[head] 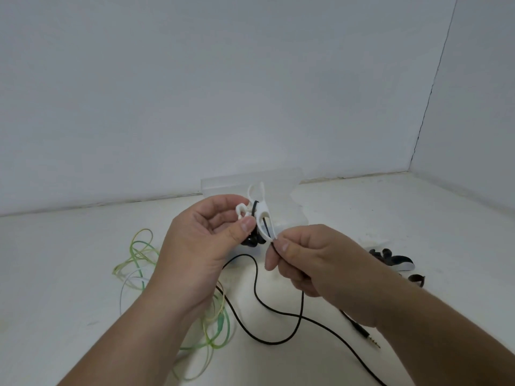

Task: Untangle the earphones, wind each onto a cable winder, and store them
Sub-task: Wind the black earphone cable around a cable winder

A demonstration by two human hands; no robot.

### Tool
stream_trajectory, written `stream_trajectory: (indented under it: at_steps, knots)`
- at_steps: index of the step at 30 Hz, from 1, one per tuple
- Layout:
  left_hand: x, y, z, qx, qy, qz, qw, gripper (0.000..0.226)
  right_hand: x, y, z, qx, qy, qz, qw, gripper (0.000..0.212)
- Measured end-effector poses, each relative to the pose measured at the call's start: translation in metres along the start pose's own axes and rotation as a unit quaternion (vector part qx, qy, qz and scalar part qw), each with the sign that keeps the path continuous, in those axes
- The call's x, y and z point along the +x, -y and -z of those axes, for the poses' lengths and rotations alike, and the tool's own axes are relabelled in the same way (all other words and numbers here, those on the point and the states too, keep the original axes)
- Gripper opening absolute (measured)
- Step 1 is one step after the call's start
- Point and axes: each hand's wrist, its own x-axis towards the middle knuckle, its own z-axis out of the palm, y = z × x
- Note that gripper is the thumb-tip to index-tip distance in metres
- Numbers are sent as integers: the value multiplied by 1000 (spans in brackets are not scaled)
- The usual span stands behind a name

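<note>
Left hand (200, 240) pinches upright white winder (260, 215); right hand (303, 260) pinches black cable (267, 305).

From my screen I see only two forearms and two hands — nothing more of the person. The left hand (206, 246) and the right hand (315, 263) are both bare: no gloves, no rings that I can see, no watch or band at either wrist. The forearms are also uncovered as far as the lower edge of the view, so no sleeve is visible. The nails I can see are short and plain — one on the left thumb, one or two on the right fingers (271, 260). I see no marks or tattoos.
</note>
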Motion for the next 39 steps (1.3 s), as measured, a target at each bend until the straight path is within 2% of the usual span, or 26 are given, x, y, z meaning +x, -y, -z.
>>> stream_trajectory:
  at_steps: [7, 12, 17, 23, 25, 28, 33, 36, 39]
  knots:
    - [1, 1, -1, 83, -1, -38, 996, 22, -4, 5, 2, -8, 9, 16, 1000, 29]
    - [3, -1, 6, 100, 13, -43, 994, 28, -5, 9, 9, 12, -17, 31, 999, 34]
    - [-2, -1, 2, 239, 55, -75, 967, 33, -8, 13, 10, 20, 2, 69, 997, 24]
    - [-5, -2, -1, 316, 100, -60, 942, 34, -7, 14, 28, 87, -107, 109, 984, 22]
    - [-6, -3, -2, 276, 126, -39, 952, 32, -7, 12, 31, 70, -157, 116, 978, 22]
    - [-6, -4, -3, 205, 176, -4, 963, 32, -6, 10, 31, -18, -225, 124, 966, 26]
    - [-6, -4, -1, 100, 230, 32, 967, 27, -2, 9, 27, -79, -261, 110, 956, 28]
    - [-5, -4, -2, 30, 201, 12, 979, 26, 0, 2, 26, -99, -226, 50, 968, 26]
    - [-2, -3, -1, -29, 130, -12, 991, 28, -1, -1, 17, -98, -100, -14, 990, 30]
